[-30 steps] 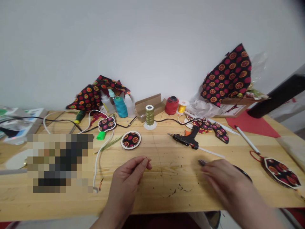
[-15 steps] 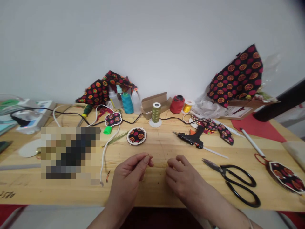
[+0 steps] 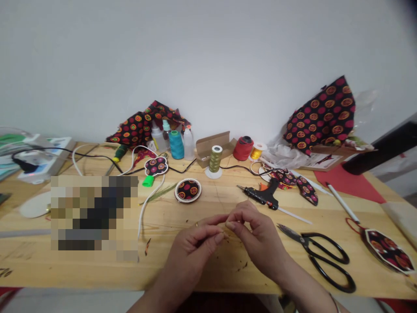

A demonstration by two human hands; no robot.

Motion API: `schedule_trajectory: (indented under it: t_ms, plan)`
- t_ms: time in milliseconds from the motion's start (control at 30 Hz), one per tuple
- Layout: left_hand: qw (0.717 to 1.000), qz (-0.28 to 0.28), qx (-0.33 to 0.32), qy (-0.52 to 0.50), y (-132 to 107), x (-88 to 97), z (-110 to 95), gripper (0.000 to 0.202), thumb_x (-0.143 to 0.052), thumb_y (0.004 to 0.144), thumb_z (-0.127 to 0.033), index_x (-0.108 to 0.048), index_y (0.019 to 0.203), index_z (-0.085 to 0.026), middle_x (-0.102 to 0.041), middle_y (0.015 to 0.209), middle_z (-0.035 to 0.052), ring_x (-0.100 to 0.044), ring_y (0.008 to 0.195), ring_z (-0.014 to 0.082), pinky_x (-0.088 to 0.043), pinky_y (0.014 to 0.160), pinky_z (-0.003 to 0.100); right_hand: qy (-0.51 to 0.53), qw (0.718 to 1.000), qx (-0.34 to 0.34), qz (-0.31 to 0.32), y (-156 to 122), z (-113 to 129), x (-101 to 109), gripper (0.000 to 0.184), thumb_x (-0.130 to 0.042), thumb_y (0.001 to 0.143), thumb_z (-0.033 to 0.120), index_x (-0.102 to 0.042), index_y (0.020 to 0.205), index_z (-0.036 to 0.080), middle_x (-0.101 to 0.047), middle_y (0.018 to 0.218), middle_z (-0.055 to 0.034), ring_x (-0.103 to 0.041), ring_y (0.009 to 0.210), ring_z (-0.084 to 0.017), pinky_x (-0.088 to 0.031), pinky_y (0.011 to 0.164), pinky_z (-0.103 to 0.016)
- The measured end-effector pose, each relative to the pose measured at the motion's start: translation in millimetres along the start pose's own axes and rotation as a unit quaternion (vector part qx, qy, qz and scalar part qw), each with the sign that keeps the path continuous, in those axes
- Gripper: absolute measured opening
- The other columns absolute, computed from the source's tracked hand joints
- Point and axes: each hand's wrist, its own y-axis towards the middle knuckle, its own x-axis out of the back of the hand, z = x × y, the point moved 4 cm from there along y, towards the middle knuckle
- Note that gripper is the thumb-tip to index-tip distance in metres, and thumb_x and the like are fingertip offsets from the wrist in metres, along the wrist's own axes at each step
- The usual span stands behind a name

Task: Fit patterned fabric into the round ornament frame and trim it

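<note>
My left hand (image 3: 195, 250) and my right hand (image 3: 254, 237) meet over the front middle of the wooden table (image 3: 208, 269). Both are closed in a pinch, fingertips almost touching each other. Between them is something very thin and small that I cannot make out. Black scissors (image 3: 322, 256) lie shut on the table just right of my right hand. A black glue gun (image 3: 262, 196) lies behind my hands, and a round fabric-covered disc (image 3: 188, 190) lies behind my left hand.
Thread spools stand at the back: olive (image 3: 215, 160), teal (image 3: 176, 144), red (image 3: 243, 148), gold (image 3: 256, 152). Patterned fabric (image 3: 321, 115) is heaped at back right. An octagonal fabric piece (image 3: 387, 251) lies at far right, a white cord (image 3: 146, 204) at left. A blurred-out patch (image 3: 94, 217) covers the left.
My right hand left the scissors on the table and came left to meet my left hand. Both hands now pinch together at the front middle.
</note>
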Motion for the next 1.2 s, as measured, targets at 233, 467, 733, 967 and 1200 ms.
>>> schedule_trajectory:
  t_ms: [233, 467, 733, 967, 1200]
  plan:
    - [0.998, -0.023, -0.053, 0.026, 2, 10.6, 3, 0.017, -0.064, 0.078, -0.021, -0.078, 0.082, -0.029, -0.073, 0.107, 0.0026, -0.064, 0.099, 0.0206, -0.046, 0.089, 0.027, -0.010, 0.999, 0.042, -0.007, 5, 8, -5, 0.015, -0.059, 0.080, 0.011, -0.061, 0.068, 0.019, -0.056, 0.071, -0.0005, -0.051, 0.076, -0.016, -0.041, 0.070, -0.028]
    - [0.998, -0.036, -0.048, 0.031, 0, 13.5, 5, 0.013, -0.066, 0.077, -0.023, -0.078, 0.078, -0.027, -0.074, 0.097, 0.0027, -0.064, 0.094, 0.0198, -0.046, 0.085, 0.025, -0.050, 0.994, 0.099, 0.011, 13, 14, -6, 0.015, -0.061, 0.082, 0.009, -0.062, 0.070, 0.018, -0.058, 0.069, -0.0010, -0.050, 0.078, -0.016, -0.041, 0.070, -0.028]
    - [0.989, -0.144, 0.036, 0.024, -3, 28.6, 7, 0.026, -0.068, 0.073, -0.040, -0.078, 0.082, -0.018, -0.043, 0.046, -0.0054, -0.033, 0.045, 0.0084, -0.026, 0.044, 0.020, -0.337, 0.898, 0.169, 0.227, 3, -7, -8, 0.008, -0.060, 0.086, 0.013, -0.063, 0.084, 0.021, -0.060, 0.084, -0.0016, -0.044, 0.090, -0.019, -0.035, 0.076, -0.034]
    - [0.988, -0.146, 0.044, -0.022, -5, 30.2, 11, 0.037, -0.070, 0.069, -0.048, -0.076, 0.081, -0.013, -0.037, 0.047, -0.0066, -0.028, 0.046, 0.0075, -0.019, 0.044, 0.020, -0.342, 0.867, 0.221, 0.289, -4, -6, -22, 0.015, -0.055, 0.088, 0.012, -0.056, 0.074, 0.017, -0.058, 0.083, -0.0025, -0.044, 0.096, -0.020, -0.035, 0.081, -0.033]
    - [0.983, -0.169, 0.044, -0.048, -6, 33.9, 13, 0.033, -0.072, 0.069, -0.044, -0.076, 0.081, -0.014, -0.036, 0.046, -0.0074, -0.027, 0.046, 0.0069, -0.019, 0.044, 0.019, -0.073, 0.984, 0.054, 0.156, 5, -23, -19, 0.016, -0.057, 0.077, 0.005, -0.060, 0.068, 0.018, -0.057, 0.073, -0.0021, -0.046, 0.085, -0.018, -0.038, 0.077, -0.030]
